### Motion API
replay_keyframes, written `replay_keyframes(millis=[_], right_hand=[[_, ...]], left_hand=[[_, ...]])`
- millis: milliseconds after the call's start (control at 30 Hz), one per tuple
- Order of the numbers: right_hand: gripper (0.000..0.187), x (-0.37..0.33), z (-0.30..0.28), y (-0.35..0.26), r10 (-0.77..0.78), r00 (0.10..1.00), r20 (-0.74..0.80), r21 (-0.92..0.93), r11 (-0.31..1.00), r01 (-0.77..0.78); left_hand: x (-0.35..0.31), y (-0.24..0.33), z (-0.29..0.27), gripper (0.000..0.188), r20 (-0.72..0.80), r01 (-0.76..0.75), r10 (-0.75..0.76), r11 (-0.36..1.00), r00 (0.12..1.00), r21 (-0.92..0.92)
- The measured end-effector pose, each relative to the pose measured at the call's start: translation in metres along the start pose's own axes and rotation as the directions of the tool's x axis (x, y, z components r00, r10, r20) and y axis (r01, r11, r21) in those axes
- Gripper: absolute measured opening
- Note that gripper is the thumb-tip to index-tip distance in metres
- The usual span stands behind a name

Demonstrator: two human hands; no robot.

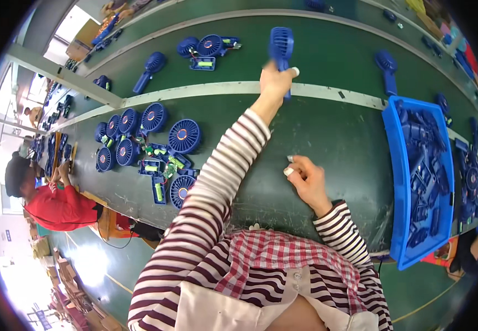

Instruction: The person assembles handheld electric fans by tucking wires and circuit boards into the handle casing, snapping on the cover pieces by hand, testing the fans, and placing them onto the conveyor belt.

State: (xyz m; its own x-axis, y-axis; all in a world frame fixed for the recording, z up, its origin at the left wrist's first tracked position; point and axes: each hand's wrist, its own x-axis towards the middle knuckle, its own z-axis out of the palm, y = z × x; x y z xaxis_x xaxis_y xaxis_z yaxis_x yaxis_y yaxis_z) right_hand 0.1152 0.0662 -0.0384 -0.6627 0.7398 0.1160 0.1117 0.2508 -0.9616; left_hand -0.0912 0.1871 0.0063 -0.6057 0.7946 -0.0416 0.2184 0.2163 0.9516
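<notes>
Above the middle of the green counter (pixel 349 143), toward its near edge, the right hand (pixel 309 182) is held released, its thumb and forefinger slightly parted. Toward the left, round fan heads (pixel 185 136) and opened handles (pixel 156 179) with yellow-green cells (pixel 159 193) are clustered. At the right, a blue tub (pixel 398 187), heaped with parts (pixel 423 160), is set between near edge and rail. At the far edge, over the white rail (pixel 327 94), a blue fan (pixel 282 44) is grasped by its handle in the left hand (pixel 274 85), its head directed away. Beyond the rail, further fans (pixel 154 62) are laid. Farther left along the near edge, a co-worker (pixel 62 204) in red is seen.
</notes>
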Motion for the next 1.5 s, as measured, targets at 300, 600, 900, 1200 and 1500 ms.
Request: replay_keyframes(millis=[300, 600, 900, 1200, 1500], right_hand=[[0.024, 0.001, -0.004, 0.031, 0.061, 0.996, -0.067, 0.191, 0.98, -0.047], [0.023, 0.003, -0.001, 0.026, 0.06, 0.991, -0.116, 0.166, 0.985, -0.04], [0.024, 0.103, -0.02, 0.004, -0.155, 0.986, -0.062, -0.271, 0.953, 0.133], [0.049, 0.309, 0.008, 0.036, -0.57, 0.807, 0.155, -0.718, 0.496, 0.489], [0.049, 0.345, 0.024, 0.049, -0.548, 0.811, 0.204, -0.818, 0.359, 0.449]], left_hand=[[0.112, -0.014, 0.004, 0.063, -0.22, -0.152, 0.344, 0.786, 0.913, 0.6], [0.148, -0.069, -0.109, 0.08, -0.552, 0.296, 0.136, 0.727, 0.823, 0.62], [0.156, -0.096, -0.161, 0.037, -0.181, -0.067, 0.257, 0.729, 0.949, 0.681], [0.112, -0.065, -0.212, 0.035, 0.119, 0.172, -0.172, 0.985, 0.978, 0.007], [-0.02, -0.015, -0.332, 0.041, 0.56, 0.25, -0.238, 0.967, 0.794, 0.056]])
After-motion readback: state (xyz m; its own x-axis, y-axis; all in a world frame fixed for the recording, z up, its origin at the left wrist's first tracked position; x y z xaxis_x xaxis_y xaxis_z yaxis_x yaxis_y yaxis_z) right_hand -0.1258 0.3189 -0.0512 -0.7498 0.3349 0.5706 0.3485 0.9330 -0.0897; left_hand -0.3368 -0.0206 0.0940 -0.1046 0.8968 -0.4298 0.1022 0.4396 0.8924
